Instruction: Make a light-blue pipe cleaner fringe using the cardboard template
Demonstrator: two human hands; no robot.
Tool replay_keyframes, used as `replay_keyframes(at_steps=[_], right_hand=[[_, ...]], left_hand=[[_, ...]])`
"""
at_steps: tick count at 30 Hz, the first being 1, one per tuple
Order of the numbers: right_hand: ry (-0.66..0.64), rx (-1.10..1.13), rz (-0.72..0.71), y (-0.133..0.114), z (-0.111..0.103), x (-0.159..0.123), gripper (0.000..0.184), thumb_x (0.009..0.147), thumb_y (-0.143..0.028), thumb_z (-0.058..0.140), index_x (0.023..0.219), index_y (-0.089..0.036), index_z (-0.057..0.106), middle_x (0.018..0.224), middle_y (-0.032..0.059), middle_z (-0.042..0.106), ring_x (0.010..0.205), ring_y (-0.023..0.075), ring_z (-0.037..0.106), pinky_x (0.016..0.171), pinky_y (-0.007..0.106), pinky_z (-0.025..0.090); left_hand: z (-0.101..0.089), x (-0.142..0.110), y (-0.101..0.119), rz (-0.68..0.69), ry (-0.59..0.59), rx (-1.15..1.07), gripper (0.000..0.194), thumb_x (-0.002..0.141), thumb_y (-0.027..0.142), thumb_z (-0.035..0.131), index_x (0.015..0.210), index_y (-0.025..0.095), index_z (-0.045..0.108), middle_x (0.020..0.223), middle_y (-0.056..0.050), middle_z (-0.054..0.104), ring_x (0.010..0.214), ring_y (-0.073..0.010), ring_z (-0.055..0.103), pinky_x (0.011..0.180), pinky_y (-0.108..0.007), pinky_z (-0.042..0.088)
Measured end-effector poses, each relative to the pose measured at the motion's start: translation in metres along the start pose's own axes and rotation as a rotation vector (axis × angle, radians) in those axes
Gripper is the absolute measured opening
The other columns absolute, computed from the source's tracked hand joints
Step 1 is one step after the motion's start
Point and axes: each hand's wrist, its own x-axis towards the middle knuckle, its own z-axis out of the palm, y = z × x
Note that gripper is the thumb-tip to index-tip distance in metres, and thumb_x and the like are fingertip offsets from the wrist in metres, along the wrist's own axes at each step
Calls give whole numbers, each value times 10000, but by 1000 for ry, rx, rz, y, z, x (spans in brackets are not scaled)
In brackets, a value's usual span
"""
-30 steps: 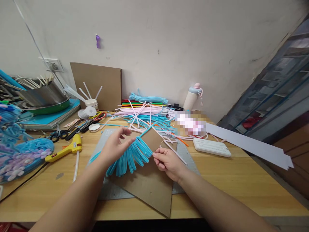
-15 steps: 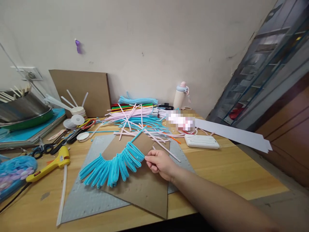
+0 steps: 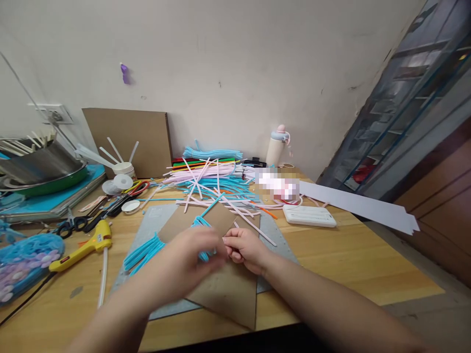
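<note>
A fan of bent blue pipe cleaners [image 3: 143, 252] lies over a piece of brown cardboard [image 3: 235, 291] on the grey cutting mat [image 3: 176, 309]. At the fan's right end, my right hand [image 3: 245, 249] is closed in a pinch on the tip of a blue loop. My left hand [image 3: 193, 260] reaches across the fan and hides most of its middle. Motion blurs its fingers, which are close to my right fingertips; whether they grip anything is unclear. One straight blue stem sticks up past the loops.
Pink, blue and other coloured pipe cleaners [image 3: 213, 179] lie piled behind the mat. A yellow glue gun [image 3: 83, 247], scissors [image 3: 71, 223] and a spool [image 3: 123, 182] are at left. A white power bank [image 3: 309, 215], paper strips [image 3: 356, 203] and a bottle [image 3: 275, 149] are at right.
My left hand has come in from the lower left over the blue loops. My right hand keeps its pinch at the same spot. The view has shifted slightly.
</note>
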Motion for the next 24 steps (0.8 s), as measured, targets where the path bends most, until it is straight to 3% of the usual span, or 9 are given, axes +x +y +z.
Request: replay_keyframes(at_steps=[4, 10, 16, 24], right_hand=[[34, -16, 9, 2, -1, 1, 245, 616, -293, 664, 638, -156, 463, 433, -61, 495, 297, 12, 306, 322, 155, 135], [60, 28, 86, 1, -2, 2, 188, 646, -224, 599, 586, -155, 434, 436, -66, 471, 290, 10, 305, 313, 149, 130], [1, 126, 205, -7, -4, 0, 152, 663, -180, 563, 603, -144, 428, 476, -68, 454, 309, -8, 274, 326, 133, 128], [-76, 154, 234, -12, -5, -1, 138, 676, -147, 557, 615, -137, 433, 501, -56, 460, 331, -7, 274, 338, 127, 132]], left_hand=[[29, 17, -13, -47, -102, 98, 66, 748, 219, 593, 811, 233, 607, 837, -1, 596, 833, -174, 548, 724, -297, 432], [63, 8, -12, -52, -43, 345, 98, 773, 147, 519, 837, 206, 563, 890, -25, 582, 881, -211, 509, 749, -358, 385], [66, 4, -11, 53, -13, 449, 100, 816, 140, 478, 823, 192, 564, 888, -33, 599, 896, -204, 513, 801, -364, 369], [61, 7, -27, 120, 67, 333, 129, 795, 163, 515, 859, 220, 611, 882, -27, 632, 872, -193, 538, 797, -361, 378]])
